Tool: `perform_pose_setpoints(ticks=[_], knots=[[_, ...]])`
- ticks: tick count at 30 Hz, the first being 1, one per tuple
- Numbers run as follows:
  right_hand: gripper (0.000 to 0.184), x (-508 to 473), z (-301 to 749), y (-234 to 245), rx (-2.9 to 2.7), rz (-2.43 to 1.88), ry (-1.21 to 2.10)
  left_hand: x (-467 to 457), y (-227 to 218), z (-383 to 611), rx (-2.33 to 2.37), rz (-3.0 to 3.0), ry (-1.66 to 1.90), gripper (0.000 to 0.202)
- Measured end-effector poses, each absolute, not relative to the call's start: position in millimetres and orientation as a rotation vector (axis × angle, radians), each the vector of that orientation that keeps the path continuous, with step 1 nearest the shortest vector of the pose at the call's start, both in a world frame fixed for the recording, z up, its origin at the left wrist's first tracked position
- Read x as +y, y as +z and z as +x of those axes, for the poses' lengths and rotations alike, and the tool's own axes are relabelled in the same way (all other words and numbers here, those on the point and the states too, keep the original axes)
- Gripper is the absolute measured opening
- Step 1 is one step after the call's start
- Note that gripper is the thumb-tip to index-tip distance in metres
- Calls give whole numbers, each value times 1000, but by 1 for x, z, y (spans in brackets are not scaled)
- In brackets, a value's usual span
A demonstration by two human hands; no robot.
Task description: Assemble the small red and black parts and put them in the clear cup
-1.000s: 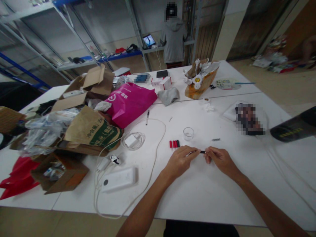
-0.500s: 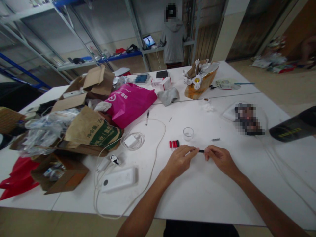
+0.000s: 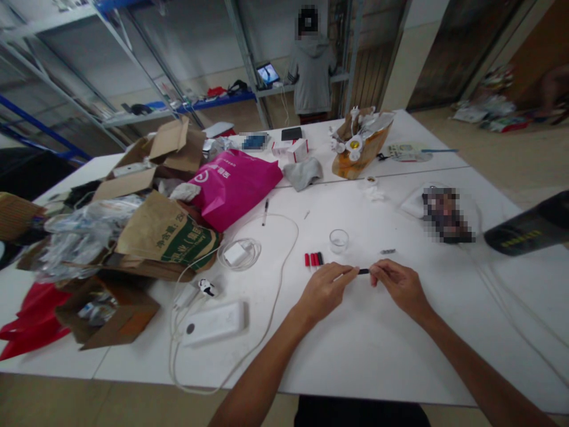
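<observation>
Between my two hands lies a small black stick-shaped piece (image 3: 364, 271), only its middle showing. My left hand (image 3: 326, 287) pinches its left end, and the fingers of my right hand (image 3: 399, 286) are closed at its right end; what kind of piece it is I cannot make out. Just beyond my left hand lie several short red pieces (image 3: 313, 260) and a dark one (image 3: 320, 258) side by side. A clear round cup (image 3: 339, 241) stands behind them. Past my right hand is a small grey-and-dark strip (image 3: 388, 251).
A white power bank (image 3: 216, 323) and looped cables lie left on the white table (image 3: 355, 356). Farther left are cardboard boxes (image 3: 128, 314) and a magenta bag (image 3: 235, 184). A black bottle (image 3: 528, 225) lies at right. A person (image 3: 313, 74) stands beyond the table.
My right hand has shifted very slightly, with its fingers still at the black piece. My left hand stays almost where it was.
</observation>
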State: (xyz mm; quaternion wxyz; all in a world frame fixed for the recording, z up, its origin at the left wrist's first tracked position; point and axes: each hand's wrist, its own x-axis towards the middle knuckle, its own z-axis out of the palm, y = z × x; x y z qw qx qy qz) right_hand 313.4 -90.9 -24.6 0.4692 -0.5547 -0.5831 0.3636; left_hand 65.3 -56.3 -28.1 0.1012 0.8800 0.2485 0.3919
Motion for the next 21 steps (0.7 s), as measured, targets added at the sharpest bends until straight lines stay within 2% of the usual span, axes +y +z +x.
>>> perform_pose_setpoints(ticks=[13, 16, 21], knots=[[58, -91, 299, -9, -1309, -1325, 1102, -56, -19, 66, 722, 2680, 1285, 51], [48, -91, 303, -9, -1339, -1293, 1018, -56, -20, 69, 755, 2584, 1376, 41], [21, -90, 309, -4, -1450, -1228, 786, -57, -19, 73, 833, 2336, 1465, 30]])
